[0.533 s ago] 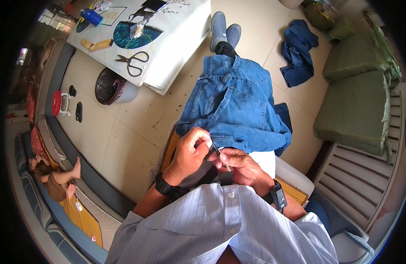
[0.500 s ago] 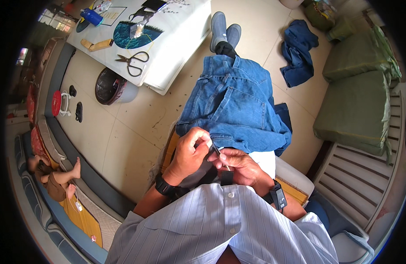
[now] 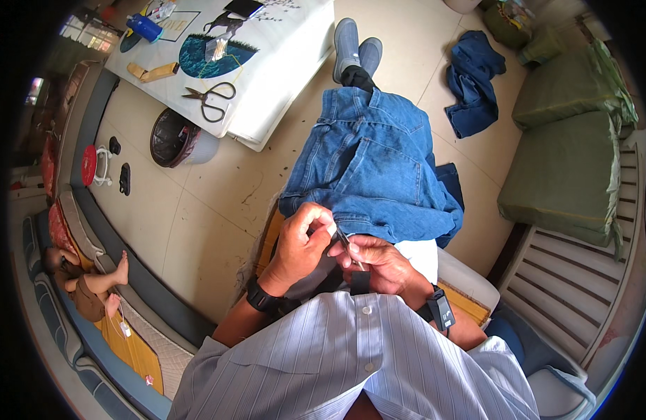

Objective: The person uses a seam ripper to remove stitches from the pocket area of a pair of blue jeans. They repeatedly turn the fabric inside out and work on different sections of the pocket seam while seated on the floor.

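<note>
Jeans (image 3: pixel 379 164) of blue denim lie across my legs, with a back pocket facing up. Just above my lap, both hands are close together at the waist end of the jeans. My left hand (image 3: pixel 300 245) is closed in a pinch, thumb against fingers; whatever it pinches is too small to make out. Between the fingers of my right hand (image 3: pixel 382 264) is a slim dark tool (image 3: pixel 343 239), slanting up toward the left fingertips. Its exact kind does not show. A pale thin end pokes out below the right fingers.
Black-handled scissors (image 3: pixel 212 100) lie on the white table (image 3: pixel 281 63) at the upper left, a waste bin (image 3: pixel 186 143) beneath its edge. More denim (image 3: pixel 473 84) is on the floor at right, near green cushions (image 3: pixel 561 182). A person (image 3: pixel 92 287) reclines on the left sofa.
My hands keep nearly the same pose, with only a tiny shift of the view. The person on the sofa has moved an arm slightly.
</note>
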